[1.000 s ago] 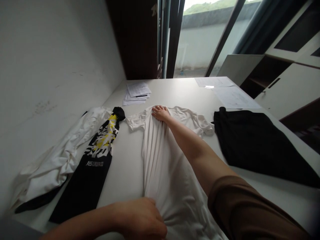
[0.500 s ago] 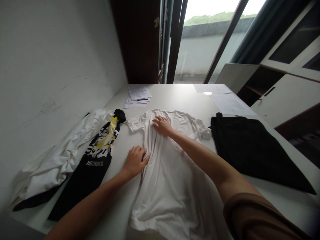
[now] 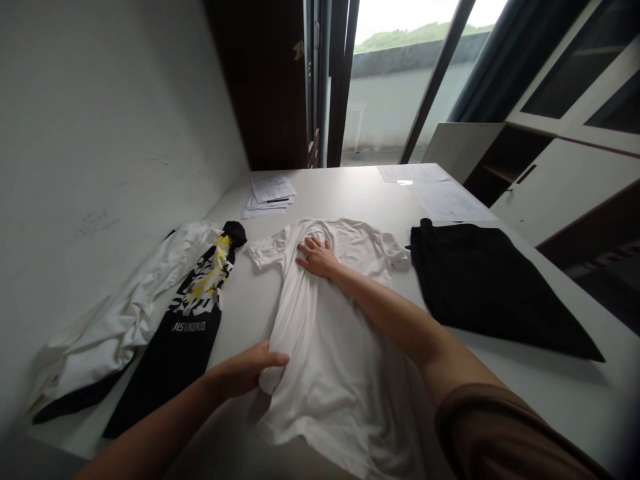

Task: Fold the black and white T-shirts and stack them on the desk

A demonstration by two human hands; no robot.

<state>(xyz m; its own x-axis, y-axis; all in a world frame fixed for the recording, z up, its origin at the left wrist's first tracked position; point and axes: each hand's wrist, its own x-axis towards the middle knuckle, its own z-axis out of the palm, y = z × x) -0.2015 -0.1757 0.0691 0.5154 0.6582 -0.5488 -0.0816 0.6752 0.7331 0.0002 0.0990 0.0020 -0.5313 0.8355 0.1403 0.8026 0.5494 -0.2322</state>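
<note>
A white short-sleeved T-shirt (image 3: pixel 330 333) lies spread on the white table, its neck end away from me and its lower hem near me. My right hand (image 3: pixel 318 256) rests with fingers spread on the upper left part of the shirt, below the collar. At the shirt's left side edge, my left hand (image 3: pixel 253 368) grips the fabric, thumb on top and the other fingers hidden under the cloth. Creases run lengthwise between the two hands.
Left of the shirt lie a folded black garment (image 3: pixel 167 353) with yellow and white print and a white garment (image 3: pixel 125 313) by the wall. A folded black garment (image 3: pixel 495 287) lies right. Papers (image 3: pixel 270 193) and more sheets (image 3: pixel 445 200) are at the table's far end.
My left hand has moved down the shirt's left edge toward me and now holds the cloth there, pulling the side outward. My right hand stays on the upper shirt, fingers spread wider.
</note>
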